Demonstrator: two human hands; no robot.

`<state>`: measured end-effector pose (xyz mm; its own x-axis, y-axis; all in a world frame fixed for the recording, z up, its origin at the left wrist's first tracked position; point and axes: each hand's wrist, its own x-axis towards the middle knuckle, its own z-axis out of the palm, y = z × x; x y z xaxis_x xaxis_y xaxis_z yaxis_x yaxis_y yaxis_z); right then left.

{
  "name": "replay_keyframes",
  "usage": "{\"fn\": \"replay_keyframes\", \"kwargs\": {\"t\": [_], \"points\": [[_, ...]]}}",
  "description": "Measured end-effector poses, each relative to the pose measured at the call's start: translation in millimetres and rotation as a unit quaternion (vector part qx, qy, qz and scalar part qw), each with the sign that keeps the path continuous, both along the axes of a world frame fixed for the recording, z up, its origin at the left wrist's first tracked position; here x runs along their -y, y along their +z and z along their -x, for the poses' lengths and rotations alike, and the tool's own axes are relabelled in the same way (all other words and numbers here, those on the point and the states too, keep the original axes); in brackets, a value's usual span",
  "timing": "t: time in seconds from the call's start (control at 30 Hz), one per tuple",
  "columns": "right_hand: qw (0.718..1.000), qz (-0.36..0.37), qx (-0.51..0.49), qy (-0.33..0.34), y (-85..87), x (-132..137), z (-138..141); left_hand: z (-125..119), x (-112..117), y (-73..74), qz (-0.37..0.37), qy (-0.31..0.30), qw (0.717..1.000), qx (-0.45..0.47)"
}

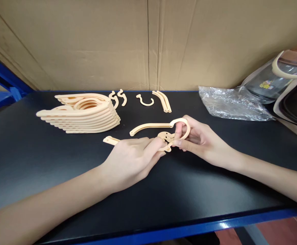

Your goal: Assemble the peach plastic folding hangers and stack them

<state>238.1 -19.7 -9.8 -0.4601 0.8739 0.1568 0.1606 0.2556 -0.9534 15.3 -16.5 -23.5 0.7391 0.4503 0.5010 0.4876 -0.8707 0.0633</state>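
Note:
Both of my hands meet at the middle of the black table over a peach plastic hanger in parts. My left hand is closed on a hanger arm whose end sticks out to the left. My right hand pinches the round hook piece where it joins the hub. A second curved hanger arm runs left from that hook.
A stack of folded peach hangers lies at the back left. Loose hooks, another hook and two spare arms lie near the cardboard wall. A crumpled clear plastic bag and bagged appliances sit at the right.

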Motion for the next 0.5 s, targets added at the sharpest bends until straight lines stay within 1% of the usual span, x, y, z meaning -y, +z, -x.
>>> {"fn": "replay_keyframes", "kwargs": {"t": [0.2, 0.3, 0.37, 0.4, 0.47, 0.5], "points": [[1.0, -0.01, 0.006, -0.007, -0.9, 1.5, 0.1, -1.5, 3.7, 3.0, 0.037, 0.032, 0.999, 0.017], [0.998, -0.05, 0.011, -0.025, -2.5, 1.0, -1.2, -2.9, 7.0, 9.3, 0.068, 0.056, 0.996, 0.034], [0.994, -0.099, 0.033, -0.038, -4.2, -1.1, -3.0, -3.5, 8.7, 15.7, 0.133, 0.072, 0.987, 0.047], [0.989, -0.13, 0.051, -0.042, -5.1, -2.9, -4.3, -3.6, 9.0, 19.4, 0.182, 0.08, 0.978, 0.056], [0.973, -0.201, 0.106, -0.044, -7.1, -8.0, -7.6, -3.8, 8.4, 26.8, 0.302, 0.087, 0.944, 0.098], [0.96, -0.239, 0.143, -0.036, -8.0, -10.9, -9.5, -3.8, 7.4, 30.1, 0.364, 0.089, 0.918, 0.13]]}}
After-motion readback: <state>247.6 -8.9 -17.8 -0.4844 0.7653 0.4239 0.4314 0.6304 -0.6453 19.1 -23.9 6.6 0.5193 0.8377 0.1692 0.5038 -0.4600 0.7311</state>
